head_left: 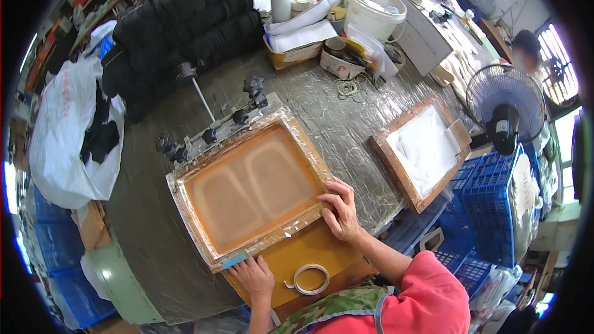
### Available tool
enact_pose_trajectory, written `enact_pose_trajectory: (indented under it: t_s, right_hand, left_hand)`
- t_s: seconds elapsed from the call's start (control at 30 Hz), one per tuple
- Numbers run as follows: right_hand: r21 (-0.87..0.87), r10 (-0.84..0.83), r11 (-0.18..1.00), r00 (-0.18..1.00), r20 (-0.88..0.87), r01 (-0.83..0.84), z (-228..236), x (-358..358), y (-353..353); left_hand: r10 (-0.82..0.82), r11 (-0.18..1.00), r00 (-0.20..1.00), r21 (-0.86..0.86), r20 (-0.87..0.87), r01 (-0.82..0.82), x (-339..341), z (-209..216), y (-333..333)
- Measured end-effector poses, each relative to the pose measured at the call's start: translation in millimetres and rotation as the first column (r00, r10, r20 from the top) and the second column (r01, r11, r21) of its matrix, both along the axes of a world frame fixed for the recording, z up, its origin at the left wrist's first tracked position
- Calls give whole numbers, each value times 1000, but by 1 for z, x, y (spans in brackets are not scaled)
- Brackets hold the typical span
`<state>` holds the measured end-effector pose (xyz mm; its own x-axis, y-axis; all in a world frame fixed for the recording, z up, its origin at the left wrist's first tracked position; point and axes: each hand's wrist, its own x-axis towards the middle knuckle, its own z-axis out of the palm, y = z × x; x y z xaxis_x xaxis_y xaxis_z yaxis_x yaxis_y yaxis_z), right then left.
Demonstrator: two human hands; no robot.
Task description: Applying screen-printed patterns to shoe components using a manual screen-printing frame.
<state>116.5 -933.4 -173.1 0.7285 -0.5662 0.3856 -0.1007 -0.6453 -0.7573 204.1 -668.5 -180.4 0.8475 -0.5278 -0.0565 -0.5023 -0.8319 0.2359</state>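
Observation:
A wooden screen-printing frame [179,204] with orange-brown mesh lies tilted across the work table, two pale curved shapes showing in the mesh. Its far edge sits at a metal clamp bar with black knobs [210,135]. My right hand [340,209] is closed over the frame's near right corner, fingers bent on the wood and thumb hidden. At the near left corner, beside blue tape [235,260], my left hand [252,277] rests with fingers stretched out against the edge. A yellow-brown board [297,247] lies in front of the frame, with a tape roll [311,279] on it.
A second wooden frame [402,176] with white material lies at right, near a fan [505,105] and blue crates [479,204]. Stacked black goods [185,18], a boxful of papers [297,49] and a white bucket [374,12] stand behind. A white sack [62,130] is at left.

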Motion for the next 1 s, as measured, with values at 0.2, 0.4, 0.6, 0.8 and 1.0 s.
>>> enact_pose_trajectory:
  t_s: [0.2,0.4,0.6,0.8,1.0]
  right_hand:
    - [3,30,1000,999,24,-30,3,-1,0]
    - [0,21,1000,998,59,-21,7,-4,-1]
    - [10,17,1000,997,75,-17,6,-3,-1]
    - [1,19,1000,997,69,-19,5,-4,-1]
    - [13,21,1000,997,71,-22,6,-3,0]
  left_hand:
    - [7,999,1000,36,-1,-7,-2,5,-3]
    - [-8,999,997,36,80,5,-4,0,-3]
    - [2,999,995,40,96,-6,-4,-5,-1]
    - [26,996,1000,81,2,-26,-3,1,-2]
    - [13,998,1000,64,18,-14,-3,3,-2]
